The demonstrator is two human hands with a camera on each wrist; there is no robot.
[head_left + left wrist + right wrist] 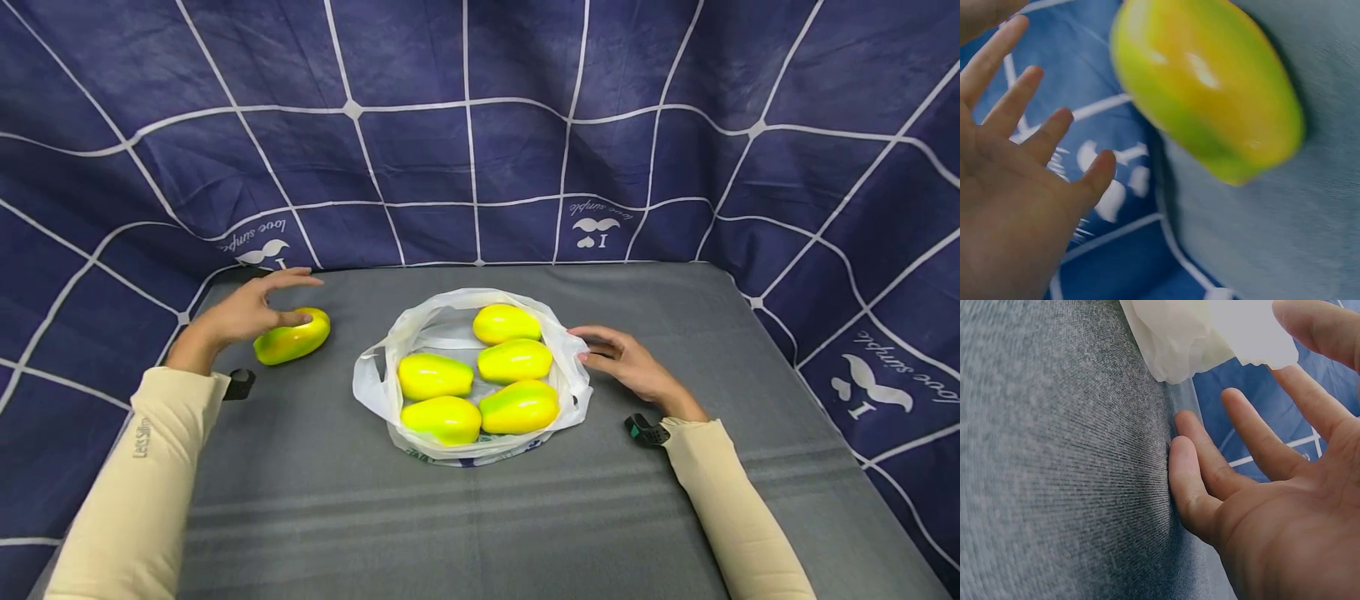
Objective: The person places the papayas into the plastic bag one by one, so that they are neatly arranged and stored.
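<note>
A yellow-green papaya (294,337) lies on the grey cloth at the left, large in the left wrist view. Above and beside it my left hand (251,310) hovers with fingers spread, its thumb over the fruit in the head view; the left wrist view shows a gap between fingers and papaya (1210,87). A white plastic bag (375,385) stands with its mouth wide, several papayas (517,407) inside. My right hand (626,364) holds the bag's right rim between thumb and index finger. Its other fingers extend below the bag's edge (1175,359), the lowest touching the cloth.
Grey cloth (480,533) covers the table, with slight creases towards the front. A blue curtain with white grid lines (420,158) rises along the back and both sides, close behind the left hand.
</note>
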